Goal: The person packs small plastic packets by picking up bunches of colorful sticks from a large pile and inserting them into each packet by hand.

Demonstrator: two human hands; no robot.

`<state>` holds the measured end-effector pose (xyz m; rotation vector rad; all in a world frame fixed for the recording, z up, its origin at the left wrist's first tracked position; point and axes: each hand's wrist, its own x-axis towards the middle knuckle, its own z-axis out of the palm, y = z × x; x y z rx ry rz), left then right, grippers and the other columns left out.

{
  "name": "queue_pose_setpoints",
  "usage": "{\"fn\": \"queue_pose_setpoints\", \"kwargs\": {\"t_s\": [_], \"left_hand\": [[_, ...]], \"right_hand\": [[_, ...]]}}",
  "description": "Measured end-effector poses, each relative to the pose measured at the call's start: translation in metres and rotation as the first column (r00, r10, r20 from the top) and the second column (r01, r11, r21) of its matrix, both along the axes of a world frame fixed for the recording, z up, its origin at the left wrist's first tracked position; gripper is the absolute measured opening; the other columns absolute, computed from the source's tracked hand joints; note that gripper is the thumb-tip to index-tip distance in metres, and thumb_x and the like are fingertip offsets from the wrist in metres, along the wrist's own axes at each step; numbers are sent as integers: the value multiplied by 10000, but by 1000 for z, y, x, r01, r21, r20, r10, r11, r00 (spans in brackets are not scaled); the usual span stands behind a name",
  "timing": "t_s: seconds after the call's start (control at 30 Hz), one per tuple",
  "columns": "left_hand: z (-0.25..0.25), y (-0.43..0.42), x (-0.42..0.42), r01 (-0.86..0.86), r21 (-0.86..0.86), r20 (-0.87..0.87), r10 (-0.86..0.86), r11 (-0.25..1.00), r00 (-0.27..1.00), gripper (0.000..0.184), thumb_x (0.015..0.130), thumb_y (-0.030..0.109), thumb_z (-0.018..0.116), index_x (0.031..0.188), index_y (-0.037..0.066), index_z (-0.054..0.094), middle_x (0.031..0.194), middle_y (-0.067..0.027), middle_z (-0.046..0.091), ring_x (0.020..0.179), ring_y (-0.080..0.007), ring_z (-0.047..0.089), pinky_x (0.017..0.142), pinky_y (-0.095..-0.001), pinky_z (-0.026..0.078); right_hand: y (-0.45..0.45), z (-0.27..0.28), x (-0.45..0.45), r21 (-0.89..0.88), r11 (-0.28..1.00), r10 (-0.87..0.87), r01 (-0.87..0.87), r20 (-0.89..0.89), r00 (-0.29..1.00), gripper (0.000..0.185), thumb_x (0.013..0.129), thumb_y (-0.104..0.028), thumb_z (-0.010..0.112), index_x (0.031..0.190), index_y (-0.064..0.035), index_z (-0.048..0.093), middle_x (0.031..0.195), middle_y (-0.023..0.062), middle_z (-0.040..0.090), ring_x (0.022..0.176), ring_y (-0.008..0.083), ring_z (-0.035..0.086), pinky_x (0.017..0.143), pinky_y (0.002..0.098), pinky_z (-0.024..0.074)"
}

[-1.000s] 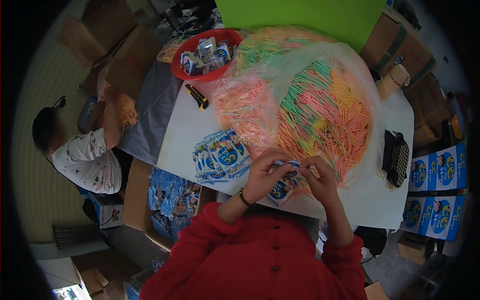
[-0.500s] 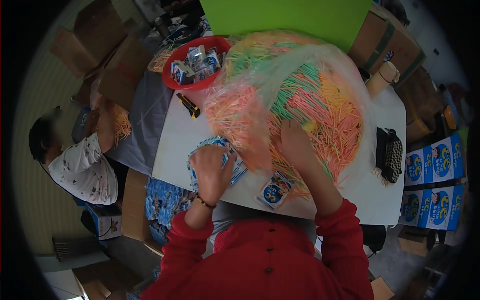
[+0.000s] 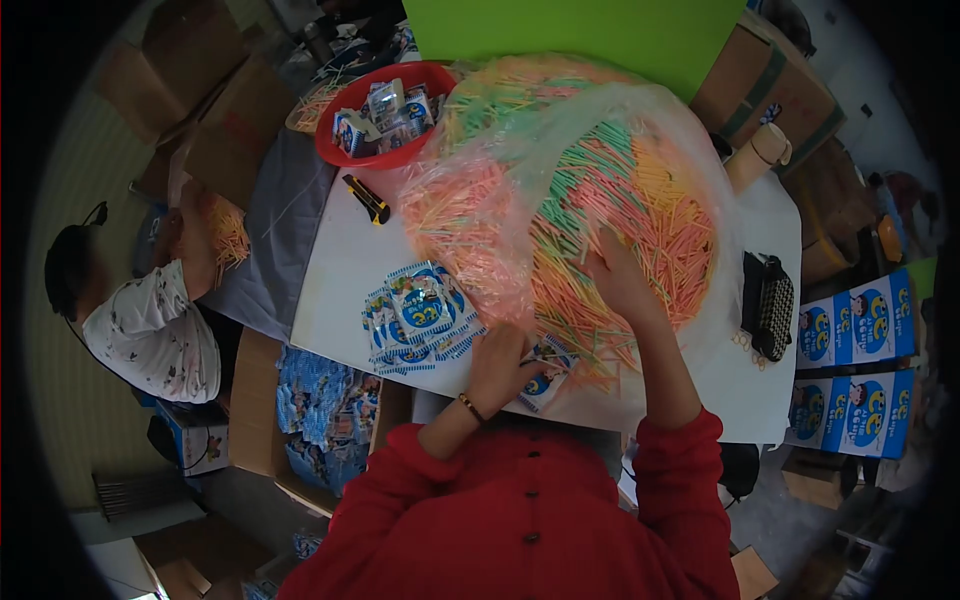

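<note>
My left hand (image 3: pixel 500 367) is at the table's front edge, its fingertips on a blue and white packet (image 3: pixel 546 374) that it partly covers. What its fingers grip is hidden. My right hand (image 3: pixel 618 270) reaches into the heap of thin pink, green and yellow sticks (image 3: pixel 640 200); its fingers are among the sticks, and a few pale ones show by the fingertips. Clear plastic (image 3: pixel 530 170) lies around and over the heap. Left of my left hand is a pile of blue and white packets (image 3: pixel 420 312).
A red bowl (image 3: pixel 326 135) of packets stands at the back left, with a yellow and black cutter (image 3: pixel 367 199) before it. A black pouch (image 3: pixel 776 310) lies at right. Open cartons (image 3: pixel 255 400) stand left. Another person (image 3: pixel 160 330) handles sticks at the far left.
My left hand moved from over the packet pile to the packet at the front edge. My right hand left the front packet and went into the heap. One packet now lies on top of the pile.
</note>
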<state>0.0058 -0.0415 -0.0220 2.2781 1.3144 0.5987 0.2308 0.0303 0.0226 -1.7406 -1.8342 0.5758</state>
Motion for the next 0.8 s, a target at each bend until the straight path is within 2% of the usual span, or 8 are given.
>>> {"fn": "queue_pose_setpoints", "kwargs": {"t_s": [0.07, 0.17, 0.37, 0.6, 0.67, 0.73, 0.77, 0.8], "left_hand": [[-1, 5, -5, 24, -92, 68, -18, 995, 997, 334, 684, 288, 780, 739, 68, 534, 728, -91, 528, 723, -282, 533, 643, -389, 383], [2, 6, -10, 65, -153, 165, -40, 986, 985, 324, 707, 263, 765, 688, 57, 516, 679, -102, 522, 665, -292, 527, 596, -396, 386], [-9, -1, -9, 161, 101, 164, -176, 982, 971, 206, 799, 236, 684, 929, 82, 643, 786, -53, 580, 799, -241, 561, 739, -377, 382], [17, -4, -9, 31, 190, 261, -81, 981, 962, 206, 862, 146, 622, 1053, 77, 656, 899, -68, 632, 857, -239, 593, 763, -358, 416], [24, -6, -11, -17, 202, 276, -41, 979, 960, 180, 896, 135, 600, 1053, 67, 652, 928, -65, 652, 854, -219, 607, 763, -340, 435], [27, -8, -9, 120, -488, 716, 318, 865, 622, 183, 963, 150, 544, 1044, 22, 647, 980, -49, 671, 846, -149, 625, 763, -287, 478], [31, -5, -7, 123, -486, 717, 314, 865, 622, 183, 963, 150, 544, 1044, 22, 647, 980, -49, 671, 846, -149, 625, 763, -287, 478], [36, -1, -3, 251, -643, 752, 534, 724, 387, 209, 980, 158, 524, 1043, 1, 646, 981, -44, 672, 855, -116, 620, 766, -260, 486]], "right_hand": [[-22, -4, 10, 48, 998, 2, 33, -588, 809, 83, 939, -88, 517, 989, -26, 491, 964, 63, 609, 847, 195, 592, 765, 345, 487], [-57, -28, 17, 145, 984, 31, 108, -723, 690, 146, 955, -89, 504, 1091, -36, 504, 969, 42, 591, 906, 135, 570, 774, 285, 468], [-87, -41, 11, -178, 954, -296, 240, -661, 689, 166, 946, -73, 524, 1103, -45, 571, 1009, 59, 624, 934, 118, 585, 834, 264, 464], [-80, -53, 19, 70, 952, -174, 297, -675, 717, 164, 959, -103, 520, 1084, -34, 601, 1067, 90, 644, 966, 148, 603, 866, 287, 474], [-81, -36, 24, -141, 913, -276, 383, -905, 324, 215, 996, -136, 472, 1125, 1, 575, 1064, 97, 627, 991, 166, 591, 915, 305, 464], [-77, -71, 53, -199, 936, -202, 292, -979, -21, 230, 1003, -155, 462, 1140, 2, 560, 1073, 100, 623, 1005, 177, 590, 930, 322, 465], [-77, -83, 64, -212, 958, -130, 192, -920, -370, 247, 1010, -173, 452, 1154, 4, 545, 1081, 103, 619, 1019, 189, 590, 945, 339, 466], [-78, -76, 62, -209, 958, -125, 198, -921, -369, 247, 1010, -173, 452, 1154, 4, 545, 1081, 103, 619, 1019, 189, 590, 945, 339, 466]]}}
